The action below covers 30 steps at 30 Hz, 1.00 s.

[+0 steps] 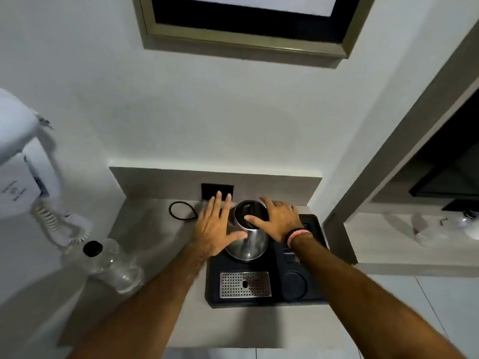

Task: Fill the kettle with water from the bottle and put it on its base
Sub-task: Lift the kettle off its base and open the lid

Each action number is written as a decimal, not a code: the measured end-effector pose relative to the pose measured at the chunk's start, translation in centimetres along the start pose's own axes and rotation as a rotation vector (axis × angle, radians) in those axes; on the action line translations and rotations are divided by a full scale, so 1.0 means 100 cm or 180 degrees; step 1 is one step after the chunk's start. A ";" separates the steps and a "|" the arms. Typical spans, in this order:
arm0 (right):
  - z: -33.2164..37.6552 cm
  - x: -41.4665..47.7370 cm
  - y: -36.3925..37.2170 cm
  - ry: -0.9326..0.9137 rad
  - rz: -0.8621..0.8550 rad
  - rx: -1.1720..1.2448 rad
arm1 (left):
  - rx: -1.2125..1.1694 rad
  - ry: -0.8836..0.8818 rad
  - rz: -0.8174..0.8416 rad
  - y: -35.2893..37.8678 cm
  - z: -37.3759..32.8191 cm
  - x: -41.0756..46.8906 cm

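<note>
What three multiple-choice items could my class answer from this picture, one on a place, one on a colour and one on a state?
1. Where does the bottle stand?
A. On the counter, to the left of the black tray
B. On the tray
C. Behind the kettle

2. What colour is the bottle's cap?
A. White
B. Black
C. Red

3. How are the hands held?
A. Both in fists
B. Both open, fingers spread
C. One gripping the bottle

Answers:
1 A, the bottle stands on the grey counter, clear of the tray's left edge.
2 B, the cap shows dark against the clear plastic.
3 B, the left hand and the right hand flank the kettle with fingers spread.
</note>
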State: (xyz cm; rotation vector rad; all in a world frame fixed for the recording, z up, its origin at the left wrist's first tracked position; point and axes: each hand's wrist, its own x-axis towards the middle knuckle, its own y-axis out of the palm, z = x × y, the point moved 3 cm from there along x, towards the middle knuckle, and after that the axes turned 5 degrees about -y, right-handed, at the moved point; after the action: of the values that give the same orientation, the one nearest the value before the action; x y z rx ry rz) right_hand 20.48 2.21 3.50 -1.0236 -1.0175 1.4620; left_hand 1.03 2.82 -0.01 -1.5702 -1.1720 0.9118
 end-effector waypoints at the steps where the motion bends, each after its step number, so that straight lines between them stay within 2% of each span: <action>1: 0.000 0.003 0.001 0.0053 0.0004 0.0110 | -0.0159 -0.0082 0.0289 0.008 -0.001 0.001; 4: 0.002 0.008 0.005 0.0220 -0.0018 0.0292 | -0.0778 -0.0354 0.0571 0.020 -0.006 -0.003; 7: 0.003 0.014 0.006 0.0255 -0.0045 0.0434 | -0.1192 -0.0603 0.0470 0.021 -0.012 -0.002; 14: -0.002 0.016 0.008 0.0186 -0.0004 0.0630 | -0.1630 -0.0692 0.0285 0.019 -0.016 -0.003; 20: -0.018 0.010 0.006 0.0317 -0.0082 0.1832 | -0.1845 -0.0832 0.0235 0.020 -0.018 -0.005; 23: -0.030 -0.001 0.008 0.0528 -0.0270 0.2423 | -0.2009 -0.1083 0.0289 0.024 -0.017 -0.006; 27: -0.047 -0.010 0.021 0.0736 -0.0263 0.2617 | -0.2418 -0.1338 0.0302 0.031 -0.020 -0.009; 30: -0.050 -0.009 0.020 0.0721 -0.0191 0.2612 | -0.2704 -0.1457 0.0044 0.031 -0.024 -0.010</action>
State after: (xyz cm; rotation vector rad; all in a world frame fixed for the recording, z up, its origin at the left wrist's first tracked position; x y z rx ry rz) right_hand 24.84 1.51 0.23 -0.5268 -0.2202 1.4701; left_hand 3.84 0.95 -2.33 -2.0781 -2.0593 0.8493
